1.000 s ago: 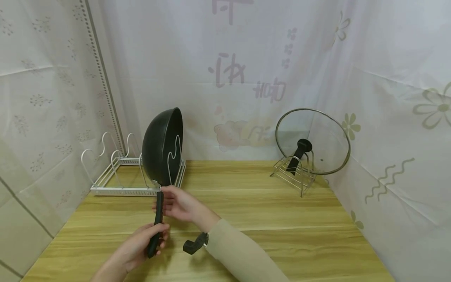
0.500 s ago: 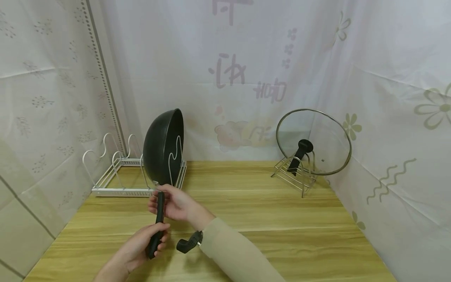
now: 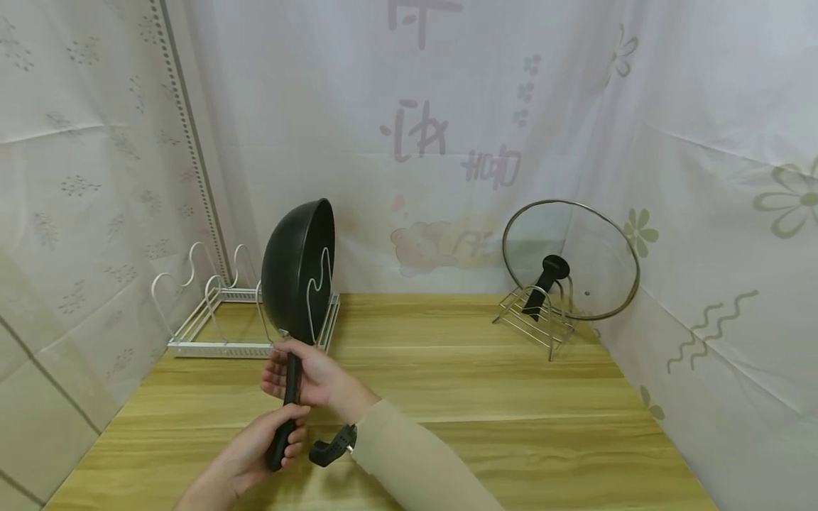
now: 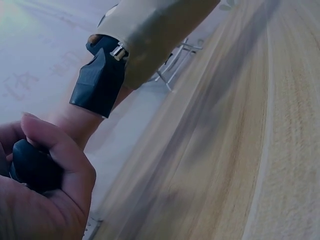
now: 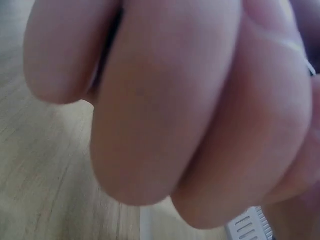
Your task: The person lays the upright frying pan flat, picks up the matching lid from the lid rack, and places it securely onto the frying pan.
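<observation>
A black wok (image 3: 284, 266) stands on its edge in the right end of a white wire pan rack (image 3: 224, 349), its hollow side turned right. Its black handle (image 3: 278, 447) points down toward me. My left hand (image 3: 252, 443) grips the lower end of the handle, thumb on top, and the left wrist view shows the fingers curled round the black grip (image 4: 35, 167). My right hand (image 3: 316, 376) holds the handle near the wok, thumb across it and fingers behind. Close up in the right wrist view, the right fingers (image 5: 155, 110) cover most of the handle.
A glass lid (image 3: 601, 270) with a black knob leans in a small wire stand (image 3: 549, 333) at the back right. The rack's left slots (image 3: 169, 277) hold nothing. Wood-grain tabletop (image 3: 460, 383) lies between rack and stand. Printed curtains (image 3: 358, 92) enclose the back and sides.
My right hand has shifted left across the handle, its fingers now reaching further past it and the thumb lying over it. The left hand keeps its grip; the wok stays in the rack.
</observation>
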The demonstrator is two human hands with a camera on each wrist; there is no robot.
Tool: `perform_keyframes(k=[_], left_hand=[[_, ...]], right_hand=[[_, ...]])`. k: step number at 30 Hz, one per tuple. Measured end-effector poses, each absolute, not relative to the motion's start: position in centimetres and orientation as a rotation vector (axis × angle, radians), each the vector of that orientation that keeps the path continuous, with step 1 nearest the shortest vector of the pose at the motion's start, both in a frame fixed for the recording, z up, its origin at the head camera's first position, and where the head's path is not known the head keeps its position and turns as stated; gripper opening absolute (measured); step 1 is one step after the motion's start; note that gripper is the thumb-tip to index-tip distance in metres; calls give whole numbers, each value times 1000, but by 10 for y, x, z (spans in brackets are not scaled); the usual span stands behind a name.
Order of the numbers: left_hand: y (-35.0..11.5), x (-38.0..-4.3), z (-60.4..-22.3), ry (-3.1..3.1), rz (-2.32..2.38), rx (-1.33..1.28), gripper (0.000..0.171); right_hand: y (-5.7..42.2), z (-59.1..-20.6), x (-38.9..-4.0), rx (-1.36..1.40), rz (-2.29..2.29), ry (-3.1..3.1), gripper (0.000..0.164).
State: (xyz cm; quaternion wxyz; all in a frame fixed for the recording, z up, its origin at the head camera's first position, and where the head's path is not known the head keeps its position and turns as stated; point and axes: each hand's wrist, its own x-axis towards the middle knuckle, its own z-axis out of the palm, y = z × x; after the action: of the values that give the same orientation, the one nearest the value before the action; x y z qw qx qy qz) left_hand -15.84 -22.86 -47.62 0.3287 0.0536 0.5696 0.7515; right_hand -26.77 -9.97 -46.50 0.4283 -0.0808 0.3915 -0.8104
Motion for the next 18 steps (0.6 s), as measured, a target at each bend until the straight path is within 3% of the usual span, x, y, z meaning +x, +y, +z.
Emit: perform_keyframes(k=[18], left_hand=[[-219,-158,-475,1561,1981,18,35]], right_hand=[[-102,-468,-272,-196,-1961,838,45]])
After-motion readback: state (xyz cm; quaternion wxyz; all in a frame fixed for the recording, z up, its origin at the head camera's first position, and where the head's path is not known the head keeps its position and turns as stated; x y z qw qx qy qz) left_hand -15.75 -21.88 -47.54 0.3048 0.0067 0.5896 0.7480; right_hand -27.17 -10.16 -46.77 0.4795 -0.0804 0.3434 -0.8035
